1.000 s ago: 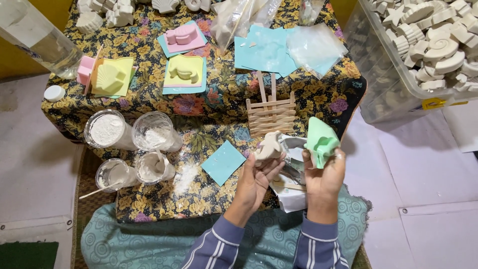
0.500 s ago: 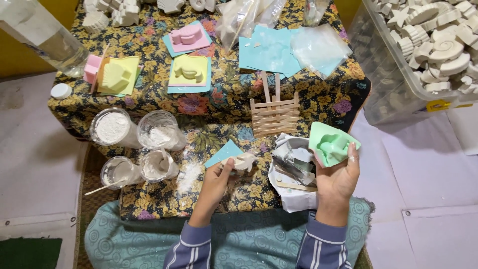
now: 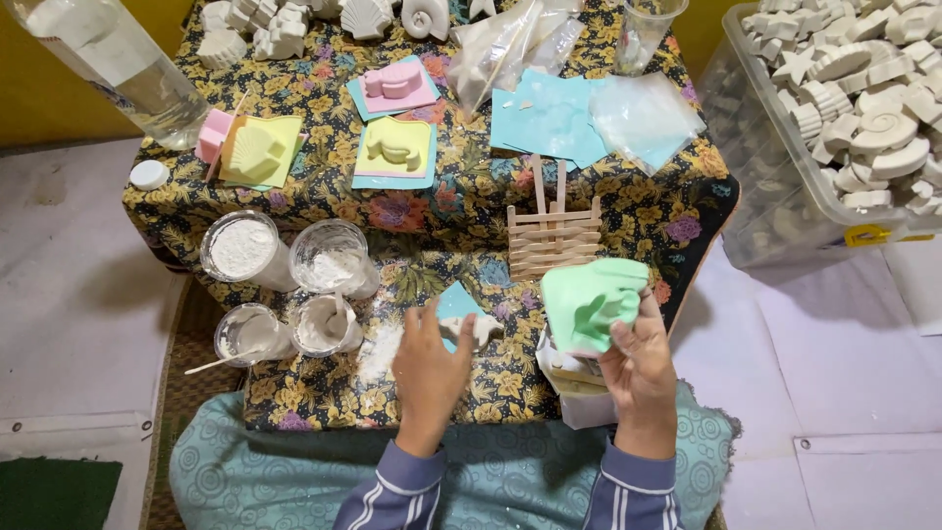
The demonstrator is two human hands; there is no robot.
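Floral-clothed counter [image 3: 294,412], crowded. Your right hand [image 3: 643,378] clamps a green mould [image 3: 589,304]; your left hand [image 3: 432,368] pinches a white cast [image 3: 476,329] on a blue square [image 3: 453,302]. Risk: your sleeve tipping the powder cups [image 3: 329,324].

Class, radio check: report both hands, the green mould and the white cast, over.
Left hand setting white cast on blue square. Right hand gripping green mould, lifted off the table. Stick rack and plaster cups close by.
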